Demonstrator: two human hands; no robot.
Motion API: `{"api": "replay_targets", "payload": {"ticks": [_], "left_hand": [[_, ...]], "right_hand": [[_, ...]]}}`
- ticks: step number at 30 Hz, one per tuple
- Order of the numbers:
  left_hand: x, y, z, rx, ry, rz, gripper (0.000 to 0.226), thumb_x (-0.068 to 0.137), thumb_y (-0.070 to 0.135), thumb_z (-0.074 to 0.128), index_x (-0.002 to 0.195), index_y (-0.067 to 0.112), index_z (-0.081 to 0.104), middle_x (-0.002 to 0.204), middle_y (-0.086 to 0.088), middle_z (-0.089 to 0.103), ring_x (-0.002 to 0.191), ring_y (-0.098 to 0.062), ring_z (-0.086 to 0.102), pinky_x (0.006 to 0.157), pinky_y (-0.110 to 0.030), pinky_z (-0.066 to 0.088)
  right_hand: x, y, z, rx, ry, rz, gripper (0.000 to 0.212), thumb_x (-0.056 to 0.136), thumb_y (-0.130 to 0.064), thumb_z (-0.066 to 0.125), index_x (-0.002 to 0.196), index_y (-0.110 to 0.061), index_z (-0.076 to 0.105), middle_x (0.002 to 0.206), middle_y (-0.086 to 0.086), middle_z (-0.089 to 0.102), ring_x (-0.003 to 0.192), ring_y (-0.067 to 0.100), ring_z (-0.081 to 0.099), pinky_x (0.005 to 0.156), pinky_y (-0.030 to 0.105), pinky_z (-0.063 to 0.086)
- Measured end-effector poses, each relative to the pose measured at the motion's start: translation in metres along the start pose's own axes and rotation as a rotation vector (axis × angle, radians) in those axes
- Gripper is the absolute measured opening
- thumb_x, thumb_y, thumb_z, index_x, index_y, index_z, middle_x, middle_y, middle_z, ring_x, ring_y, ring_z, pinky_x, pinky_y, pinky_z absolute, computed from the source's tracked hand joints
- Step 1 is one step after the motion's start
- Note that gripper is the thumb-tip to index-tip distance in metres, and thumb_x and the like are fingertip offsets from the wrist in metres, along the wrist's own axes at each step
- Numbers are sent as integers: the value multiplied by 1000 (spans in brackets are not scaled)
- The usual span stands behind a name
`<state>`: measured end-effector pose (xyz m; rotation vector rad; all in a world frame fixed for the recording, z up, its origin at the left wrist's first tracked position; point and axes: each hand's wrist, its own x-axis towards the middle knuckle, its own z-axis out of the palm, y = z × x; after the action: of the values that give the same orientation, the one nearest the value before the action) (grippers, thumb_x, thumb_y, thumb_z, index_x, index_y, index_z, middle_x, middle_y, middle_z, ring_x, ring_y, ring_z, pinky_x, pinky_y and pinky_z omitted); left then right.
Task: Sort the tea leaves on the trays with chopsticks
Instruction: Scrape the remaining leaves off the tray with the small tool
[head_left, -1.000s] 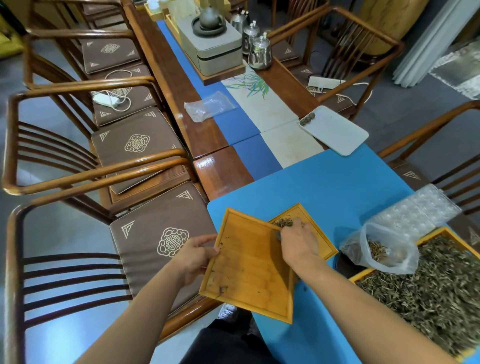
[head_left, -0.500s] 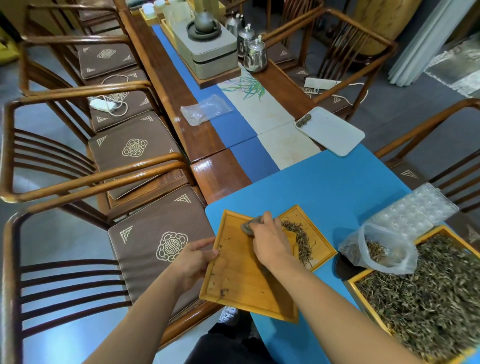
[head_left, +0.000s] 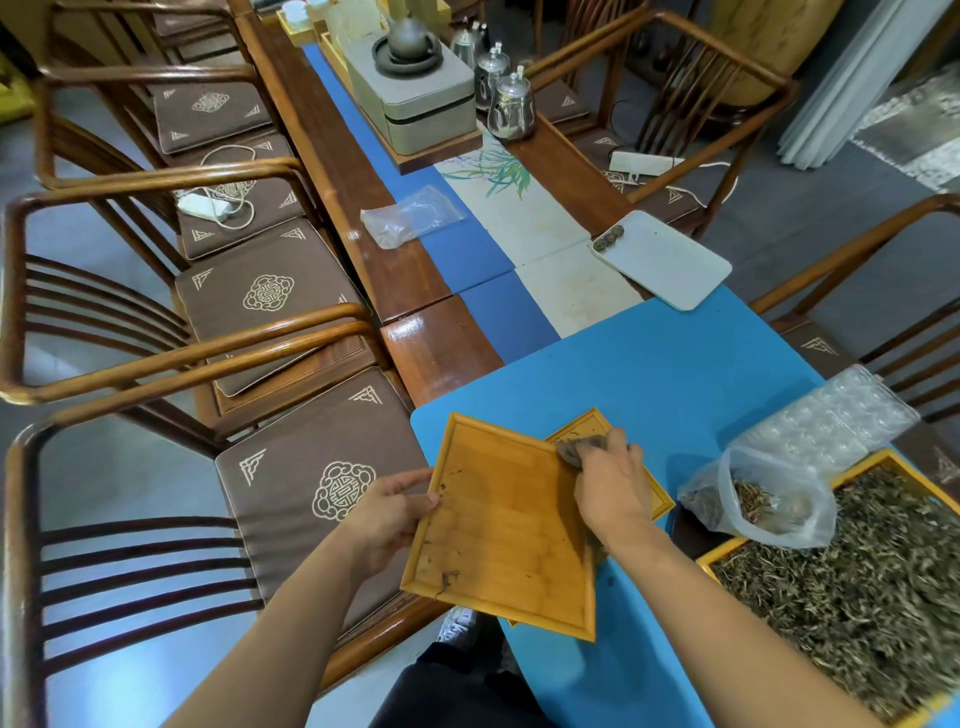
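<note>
My left hand (head_left: 395, 512) grips the left rim of a nearly bare bamboo tray (head_left: 498, 540), held tilted above the blue table's near corner. A few leaf bits cling near its lower left corner. My right hand (head_left: 610, 491) presses a small grey-brown wad (head_left: 574, 448) against the tray's upper right edge. A second bamboo tray (head_left: 589, 426) lies underneath, mostly hidden. At the far right a large tray (head_left: 727, 551) is heaped with tea leaves (head_left: 872, 582). No chopsticks are in view.
A plastic bag with some tea (head_left: 763, 506) and a clear blister sheet (head_left: 831, 415) lie by the large tray. A white tray (head_left: 670, 265) with a few tea balls sits further up. Wooden armchairs (head_left: 291, 322) line both sides; tea ware (head_left: 415, 93) stands far back.
My right hand swept the wad from the tray's right edge to its top left, then back to the top right. The leaves on the lower tray, seen earlier, are now covered.
</note>
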<state>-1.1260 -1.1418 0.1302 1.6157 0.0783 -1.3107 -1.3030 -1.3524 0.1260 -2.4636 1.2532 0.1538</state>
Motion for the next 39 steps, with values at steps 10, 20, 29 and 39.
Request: {"api": "replay_targets", "payload": {"ticks": [10, 20, 29, 39], "left_hand": [[0, 5, 11, -5, -81, -5, 35, 95, 4, 63, 129, 14, 63, 116, -24, 73, 112, -46, 67, 98, -58, 53], [4, 1, 3, -193, -127, -9, 39, 95, -1, 57, 133, 9, 64, 120, -28, 68, 88, -33, 72, 79, -41, 63], [8, -4, 10, -267, -184, -41, 42, 94, 1, 60, 136, 11, 61, 119, -26, 70, 87, -32, 75, 71, -41, 64], [12, 3, 7, -225, -136, -19, 40, 94, 1, 61, 131, 15, 61, 115, -26, 73, 89, -35, 76, 70, -45, 64]], "right_hand": [[-5, -82, 9, 134, -56, -344, 36, 93, -12, 48, 127, -24, 55, 104, -2, 35, 100, 24, 37, 79, 37, 41], [-38, -82, 17, 135, -212, -538, 41, 97, -19, 48, 137, -27, 47, 107, -4, 30, 101, 22, 34, 75, 41, 46], [-52, -60, 6, 119, -191, -632, 37, 98, -20, 47, 134, -28, 53, 113, 1, 38, 103, 21, 36, 73, 40, 46], [-67, -32, 6, 65, -287, -766, 44, 96, -16, 49, 134, -38, 51, 116, -4, 39, 105, 19, 36, 83, 34, 42]]}}
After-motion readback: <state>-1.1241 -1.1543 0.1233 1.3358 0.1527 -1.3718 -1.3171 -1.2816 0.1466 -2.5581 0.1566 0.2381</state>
